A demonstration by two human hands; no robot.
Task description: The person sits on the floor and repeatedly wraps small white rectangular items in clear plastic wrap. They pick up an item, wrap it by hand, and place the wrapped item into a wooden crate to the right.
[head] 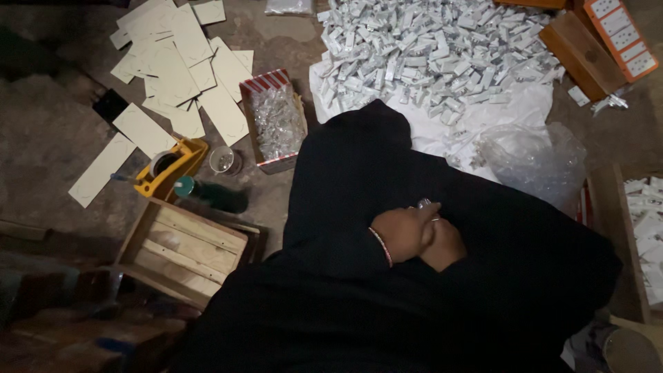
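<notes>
On the floor at far left we see pale card sheets [173,62] scattered in a loose fan, and below them a yellow tape dispenser [169,169] lying beside a small clear cup [223,160]. Lower left stands a wooden crate [181,252] with slatted sides. Just right of the cards sits a cardboard box [275,124] with a red-striped edge, filled with clear plastic packets.

Toward the middle, over our dark-clothed lap, our left hand [402,231] lies closed over the right hand [442,243], a thin bangle at its wrist. Both hands are curled together around a small shiny part [423,204] that peeps out just above the knuckles; we cannot tell which fingers actually pinch it.

Beyond the lap spreads a large heap of white switch parts [435,48] on a white sheet. To its right lies a crumpled clear plastic bag [532,159]. At far right stand brown boxes [580,55], and a tray of more white parts [646,228].
</notes>
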